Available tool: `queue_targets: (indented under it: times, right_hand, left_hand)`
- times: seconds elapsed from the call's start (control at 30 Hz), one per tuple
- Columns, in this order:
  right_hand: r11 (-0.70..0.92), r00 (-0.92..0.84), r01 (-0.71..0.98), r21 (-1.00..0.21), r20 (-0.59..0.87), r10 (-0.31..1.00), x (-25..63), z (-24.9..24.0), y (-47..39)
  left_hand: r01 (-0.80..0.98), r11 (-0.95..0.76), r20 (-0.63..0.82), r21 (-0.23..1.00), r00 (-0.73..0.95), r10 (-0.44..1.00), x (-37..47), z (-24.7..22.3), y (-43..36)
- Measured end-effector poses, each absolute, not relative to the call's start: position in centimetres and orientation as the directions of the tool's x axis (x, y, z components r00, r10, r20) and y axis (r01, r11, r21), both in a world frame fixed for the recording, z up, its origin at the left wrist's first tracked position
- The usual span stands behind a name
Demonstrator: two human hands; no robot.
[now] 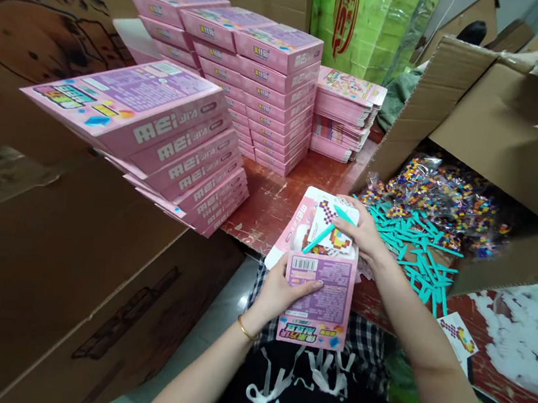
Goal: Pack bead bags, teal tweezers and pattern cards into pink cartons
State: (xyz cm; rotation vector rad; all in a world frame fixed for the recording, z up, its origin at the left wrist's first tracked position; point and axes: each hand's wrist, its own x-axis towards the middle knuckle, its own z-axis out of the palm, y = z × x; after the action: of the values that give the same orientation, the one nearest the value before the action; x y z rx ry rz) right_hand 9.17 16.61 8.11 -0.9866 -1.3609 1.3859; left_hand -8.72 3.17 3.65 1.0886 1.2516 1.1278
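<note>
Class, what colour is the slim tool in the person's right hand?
The slim tool is turquoise; it shows best in the head view.

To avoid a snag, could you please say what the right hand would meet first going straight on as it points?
Past the card and turquoise stick it holds, the right hand would probably first meet the pink flap of the open box; depth is unclear.
</note>
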Motion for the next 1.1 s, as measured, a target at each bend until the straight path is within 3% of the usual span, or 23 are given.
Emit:
queue_targets:
  times: [0.07,0.13,0.27,0.37,0.53,0.63,0.73,0.93,1.03,1.1]
  right_hand:
    - [0.158,-0.166,0.016,-0.987,0.153,0.974,10.6,8.0,14.2]
    - [0.24,-0.192,0.134,-0.962,0.212,0.958,12.2,7.8,11.8]
    - [0.407,-0.591,0.327,-0.853,0.152,0.792,14.8,7.8,7.4]
    - [0.551,-0.68,0.361,-0.752,0.192,0.707,16.4,8.1,4.6]
    - [0.578,-0.573,0.478,-0.661,0.264,0.776,18.8,7.2,0.7]
    - [0.455,-0.217,0.473,-0.755,0.401,0.89,19.1,4.6,-1.2]
    - [0.302,0.071,0.357,-0.884,0.349,0.935,18.1,1.7,-2.9]
    - [0.159,0.154,0.279,-0.947,0.207,0.966,15.7,-0.1,-4.8]
    - [0.235,0.109,0.282,-0.93,0.274,0.955,15.0,-0.1,-4.1]
    - [0.3,0.208,0.235,-0.925,0.349,0.914,14.3,-0.3,-3.4]
  left_hand:
    - [-0.082,0.217,-0.215,0.973,0.031,0.976,-8.1,4.3,2.1]
    - [-0.133,0.26,-0.257,0.956,0.038,0.966,-7.5,4.4,1.1]
    - [-0.182,0.284,-0.268,0.941,0.11,0.957,-5.8,3.7,-0.8]
    - [-0.197,0.301,-0.273,0.933,0.159,0.949,-4.5,3.2,-2.0]
    - [-0.222,0.317,-0.277,0.922,0.195,0.941,-3.5,2.8,-3.1]
    - [-0.219,0.322,-0.283,0.921,0.191,0.94,-3.3,2.2,-3.3]
    - [-0.234,0.25,-0.213,0.94,0.173,0.962,-3.2,1.4,-3.3]
    - [0.01,-0.071,0.069,0.997,0.167,0.984,-3.3,1.1,-2.5]
    - [-0.006,-0.15,0.15,0.989,0.123,0.981,-3.7,0.9,-2.3]
    - [-0.034,-0.207,0.209,0.978,0.071,0.975,-3.9,0.6,-2.4]
